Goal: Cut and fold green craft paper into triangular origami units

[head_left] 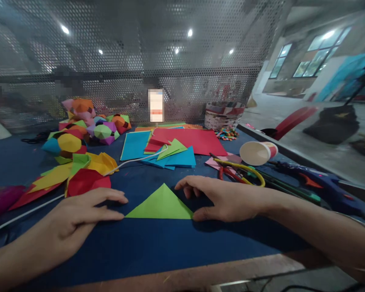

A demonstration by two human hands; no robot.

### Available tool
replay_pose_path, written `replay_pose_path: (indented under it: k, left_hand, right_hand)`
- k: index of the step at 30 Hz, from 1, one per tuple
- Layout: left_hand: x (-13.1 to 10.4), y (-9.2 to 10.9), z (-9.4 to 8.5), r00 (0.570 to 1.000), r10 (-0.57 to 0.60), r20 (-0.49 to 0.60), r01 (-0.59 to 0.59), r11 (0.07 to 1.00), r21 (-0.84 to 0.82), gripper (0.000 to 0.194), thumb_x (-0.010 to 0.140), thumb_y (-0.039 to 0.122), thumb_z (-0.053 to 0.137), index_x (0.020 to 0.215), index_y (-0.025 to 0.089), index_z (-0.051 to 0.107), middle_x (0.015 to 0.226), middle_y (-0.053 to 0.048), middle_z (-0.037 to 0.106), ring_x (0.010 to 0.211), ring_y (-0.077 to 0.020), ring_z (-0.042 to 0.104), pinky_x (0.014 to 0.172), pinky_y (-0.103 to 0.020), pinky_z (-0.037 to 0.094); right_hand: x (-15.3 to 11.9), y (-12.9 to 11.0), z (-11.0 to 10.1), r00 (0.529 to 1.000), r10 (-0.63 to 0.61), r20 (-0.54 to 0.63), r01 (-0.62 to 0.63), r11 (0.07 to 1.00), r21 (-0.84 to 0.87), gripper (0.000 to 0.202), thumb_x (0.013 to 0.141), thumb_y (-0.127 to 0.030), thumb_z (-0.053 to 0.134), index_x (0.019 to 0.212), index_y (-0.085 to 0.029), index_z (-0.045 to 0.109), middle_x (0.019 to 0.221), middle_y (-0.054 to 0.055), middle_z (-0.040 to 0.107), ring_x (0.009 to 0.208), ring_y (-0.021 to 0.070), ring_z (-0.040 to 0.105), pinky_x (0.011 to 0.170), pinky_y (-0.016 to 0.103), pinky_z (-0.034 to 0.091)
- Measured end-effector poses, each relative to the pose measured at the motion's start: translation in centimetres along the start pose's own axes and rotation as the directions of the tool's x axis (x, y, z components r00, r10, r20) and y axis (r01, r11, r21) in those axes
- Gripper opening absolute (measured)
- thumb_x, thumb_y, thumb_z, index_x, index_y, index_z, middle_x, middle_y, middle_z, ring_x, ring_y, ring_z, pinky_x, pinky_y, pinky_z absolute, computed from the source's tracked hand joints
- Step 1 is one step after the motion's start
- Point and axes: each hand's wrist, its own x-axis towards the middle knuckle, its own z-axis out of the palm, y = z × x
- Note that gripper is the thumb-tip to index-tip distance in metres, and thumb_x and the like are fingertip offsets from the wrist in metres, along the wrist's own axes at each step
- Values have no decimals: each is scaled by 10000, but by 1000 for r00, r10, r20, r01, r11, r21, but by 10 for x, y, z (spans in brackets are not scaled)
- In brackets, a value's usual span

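A sheet of light green paper (161, 205), folded into a triangle, lies flat on the dark blue table with its peak pointing away from me. My left hand (82, 213) is at its left corner, thumb tip by the point and fingers stretched out above the table. At the opposite corner, the thumb of my right hand (219, 198) touches the paper. The fingers of that hand are apart and bent, arched to the right of the triangle. Neither hand grips anything.
Beyond the triangle lie stacked red paper (188, 140) and blue paper (135, 146), crossed by a white cable (134, 160). Folded paper balls (103, 132) pile up at left. Yellow-handled scissors (246, 165), a paper cup (257, 153), a glue gun (316, 180) and a woven basket (223, 115) stand right.
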Motion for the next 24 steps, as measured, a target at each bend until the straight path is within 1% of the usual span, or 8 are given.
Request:
replay_pose_path:
  k: [2,4,8,11,14,17,20,24]
  left_hand:
    - [21,7,-4,997,-72,-36,70,996,-58,355,974,231,468,877,347,789,1148,46,779,1078,-182,730,987,-261,538]
    - [45,17,-3,992,-126,-27,122,986,-117,249,957,372,541,929,321,783,1077,13,787,1061,-223,729,960,-304,559]
    - [85,34,10,928,-299,224,346,915,-208,455,874,573,622,1154,233,734,1026,-68,751,786,-225,706,677,-329,586]
    - [97,39,19,912,-293,287,373,883,-285,529,770,505,734,1203,202,707,920,-40,702,744,-203,658,643,-308,556]
    - [96,40,20,947,-211,240,290,884,-367,347,768,340,732,1096,225,727,869,2,693,816,-188,663,730,-281,543]
    - [90,39,16,988,-98,122,140,905,-402,37,838,232,658,857,231,690,813,33,690,788,-146,658,736,-232,519]
    - [84,37,16,998,63,-20,-65,910,-410,148,884,117,559,821,234,623,807,52,666,758,-106,653,706,-188,499]
    - [73,32,19,968,235,-84,-249,899,-359,272,893,10,443,907,238,590,897,25,657,847,-104,659,761,-192,512]
  right_hand:
    - [0,0,0,1000,-2,-4,2,1000,16,651,831,-284,799,1405,-140,527,1189,81,630,1079,225,586,958,359,479]
    - [0,-1,0,1000,0,-14,1,1000,19,660,818,-277,808,1401,-140,530,1197,84,635,1063,225,587,946,361,488]
    - [0,-2,1,999,2,-36,-2,1000,7,690,753,-320,869,1351,-160,565,1190,76,644,1016,232,601,886,367,505]
    - [1,-1,4,998,-3,-62,4,1000,18,702,701,-417,907,1281,-173,596,1133,58,652,966,229,609,819,352,513]
    - [2,-2,13,987,-35,-158,32,999,-21,710,691,-461,917,1257,-178,593,1112,57,650,953,232,603,806,361,515]
    - [3,-4,24,937,-152,-315,120,986,-120,696,681,-413,943,1228,-161,594,1186,91,612,1068,251,574,916,394,508]
    - [4,-4,30,847,-346,-404,253,930,-265,568,756,-310,902,1217,-151,611,1245,113,582,1149,249,541,1004,405,476]
    - [2,-1,29,706,-576,-413,342,787,-514,143,924,-186,710,1066,-191,690,1217,94,628,1085,221,559,957,395,453]
